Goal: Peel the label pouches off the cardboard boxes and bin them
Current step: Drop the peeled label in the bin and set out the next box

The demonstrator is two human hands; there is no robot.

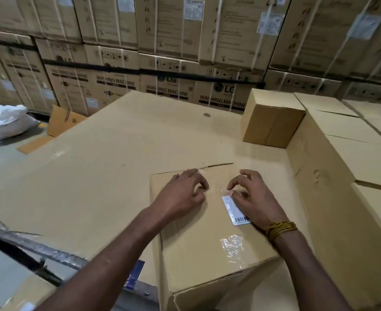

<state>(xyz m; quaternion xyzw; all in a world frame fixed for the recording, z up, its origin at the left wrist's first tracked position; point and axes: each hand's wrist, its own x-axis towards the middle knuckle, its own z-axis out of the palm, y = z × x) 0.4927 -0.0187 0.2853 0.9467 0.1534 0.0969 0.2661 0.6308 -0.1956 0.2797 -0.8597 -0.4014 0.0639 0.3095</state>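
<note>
Hands on one cardboard box (207, 239): left hand (182, 196) and right hand (252, 198), fingers curled, picking at one clear label pouch (235, 209) stuck on top. Whether either grips it, I can't tell.

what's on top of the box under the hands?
On the box: a clear label pouch holding a white barcode label. Right hand covers part; left hand beside it.

Two hands, left hand (182, 194) and right hand (252, 198), were seen. One label pouch (235, 211) was counted on one near box (207, 239). One small box (272, 122) and one white sack (5, 122) were noted. The stacked cartons (162, 41) could not be counted.
</note>
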